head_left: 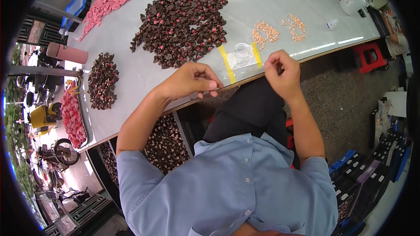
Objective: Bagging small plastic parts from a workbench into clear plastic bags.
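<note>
Looking down from a head-worn camera, a person in a light blue shirt sits at a long pale table [144,78] that runs diagonally across the frame. The left hand [192,80], just left of centre, rests at the table's near edge with fingers curled inward; whether it holds anything cannot be told. The right hand [282,72], right of centre, is raised just off the edge with fingertips pinched together, but any piece between them is too small to see. Between the hands, slightly higher in the frame, lies a small clear bag with yellow edges [242,57]. Above it spreads a large heap of dark brown and pink pieces [181,24]. A smaller dark heap [103,80] sits at left. Small tan pieces [265,32] are scattered at upper right.
</note>
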Demonstrator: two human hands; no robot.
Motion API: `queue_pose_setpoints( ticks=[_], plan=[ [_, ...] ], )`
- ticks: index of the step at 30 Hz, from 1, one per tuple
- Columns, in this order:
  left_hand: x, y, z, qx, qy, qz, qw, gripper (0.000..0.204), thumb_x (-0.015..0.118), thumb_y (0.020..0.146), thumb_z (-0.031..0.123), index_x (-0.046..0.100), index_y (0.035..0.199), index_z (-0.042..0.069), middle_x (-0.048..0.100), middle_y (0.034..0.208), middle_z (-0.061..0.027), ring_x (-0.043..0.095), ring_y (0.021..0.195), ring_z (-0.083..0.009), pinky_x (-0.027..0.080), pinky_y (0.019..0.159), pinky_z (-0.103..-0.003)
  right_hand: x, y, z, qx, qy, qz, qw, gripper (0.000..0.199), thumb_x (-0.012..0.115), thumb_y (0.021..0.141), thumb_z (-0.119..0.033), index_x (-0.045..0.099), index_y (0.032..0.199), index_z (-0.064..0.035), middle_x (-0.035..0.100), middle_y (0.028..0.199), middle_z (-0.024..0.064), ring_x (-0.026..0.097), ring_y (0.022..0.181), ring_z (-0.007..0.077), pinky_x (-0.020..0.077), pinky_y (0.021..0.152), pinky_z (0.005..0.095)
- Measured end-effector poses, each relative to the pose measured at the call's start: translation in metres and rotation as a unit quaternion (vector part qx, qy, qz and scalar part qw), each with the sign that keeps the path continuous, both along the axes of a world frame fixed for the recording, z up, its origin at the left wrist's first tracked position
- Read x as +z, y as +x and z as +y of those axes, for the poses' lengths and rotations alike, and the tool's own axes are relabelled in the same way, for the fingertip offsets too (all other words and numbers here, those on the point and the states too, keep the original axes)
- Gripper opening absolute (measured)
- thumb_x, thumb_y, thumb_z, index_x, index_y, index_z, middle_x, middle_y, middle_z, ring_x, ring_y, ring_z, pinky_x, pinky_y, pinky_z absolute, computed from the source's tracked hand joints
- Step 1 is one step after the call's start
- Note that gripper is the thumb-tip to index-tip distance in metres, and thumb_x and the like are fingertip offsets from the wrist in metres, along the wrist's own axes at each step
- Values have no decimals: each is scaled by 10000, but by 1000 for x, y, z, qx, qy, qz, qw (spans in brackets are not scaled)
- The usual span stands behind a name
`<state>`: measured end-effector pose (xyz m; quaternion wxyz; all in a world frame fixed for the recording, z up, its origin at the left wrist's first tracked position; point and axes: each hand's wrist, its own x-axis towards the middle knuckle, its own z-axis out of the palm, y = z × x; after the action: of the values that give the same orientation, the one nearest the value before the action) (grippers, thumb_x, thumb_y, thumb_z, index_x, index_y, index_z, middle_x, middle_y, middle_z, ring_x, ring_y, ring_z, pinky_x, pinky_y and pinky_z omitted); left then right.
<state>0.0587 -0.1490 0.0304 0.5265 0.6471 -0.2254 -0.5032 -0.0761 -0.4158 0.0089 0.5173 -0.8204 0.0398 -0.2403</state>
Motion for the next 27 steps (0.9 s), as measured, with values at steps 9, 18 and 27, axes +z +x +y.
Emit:
queue_pose_setpoints(
  ticks=[9,18,27],
  plan=[
    [-22,4,-18,-53,-65,55,995,188,660,962,169,674,1064,11,727,972,-100,711,811,-149,522,602,-238,-23,7,68,76,63,-57,993,80,685,860,-13,607,868,-30,590,711,-5,499,585,42,393,522,209],
    [-27,-2,-15,-41,-85,106,990,220,726,920,194,684,1031,9,714,920,-72,698,797,-136,534,647,-232,-29,10,76,102,-6,-98,990,62,671,865,6,636,909,-19,615,719,33,564,572,74,429,505,226],
    [-26,-4,-13,-17,-117,44,992,124,740,893,83,706,981,3,683,955,-55,681,797,-122,536,633,-231,-3,1,65,113,-13,-14,993,86,686,838,28,649,905,-11,646,722,56,592,568,104,451,525,237]
  ],
)
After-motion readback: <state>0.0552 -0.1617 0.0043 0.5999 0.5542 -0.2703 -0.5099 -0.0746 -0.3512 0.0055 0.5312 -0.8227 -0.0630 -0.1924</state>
